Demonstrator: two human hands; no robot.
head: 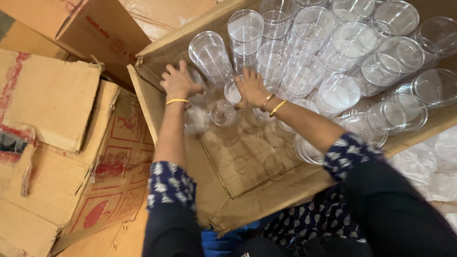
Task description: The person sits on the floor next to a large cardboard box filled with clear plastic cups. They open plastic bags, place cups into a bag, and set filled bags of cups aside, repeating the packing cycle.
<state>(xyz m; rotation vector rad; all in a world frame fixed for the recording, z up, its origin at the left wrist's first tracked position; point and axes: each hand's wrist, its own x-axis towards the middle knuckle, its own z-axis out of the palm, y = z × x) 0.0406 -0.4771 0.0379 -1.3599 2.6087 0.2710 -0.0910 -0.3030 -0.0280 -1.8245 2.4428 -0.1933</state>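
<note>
Both hands were down inside a large open cardboard box (157, 102) that held many clear plastic jars. The left hand (178, 82) rested on a clear jar (196, 90) near the box's left wall, fingers spread over its top and side; it seemed to press or steady the jar more than clamp it, though how firmly could not be told. The right hand (251, 88) curled its fingers around another jar (233, 93) just beside it, a closed grip on the rim as far as the view showed. Two more small jars (222, 113) lay loose on the bare cardboard floor just below the hands. Behind and to the right, stacks of jars (304, 57) stood upright and packed close, touching one another and filling that half of the box.

In my judgement the step in hand was setting jars into the row at the edge of the packed group, with the near half of the floor not yet filled. The next move would call for seating each jar upright, snug against its neighbours, without tipping the tall stacks. Flattened cartons (57, 109) lay to the left.
</note>
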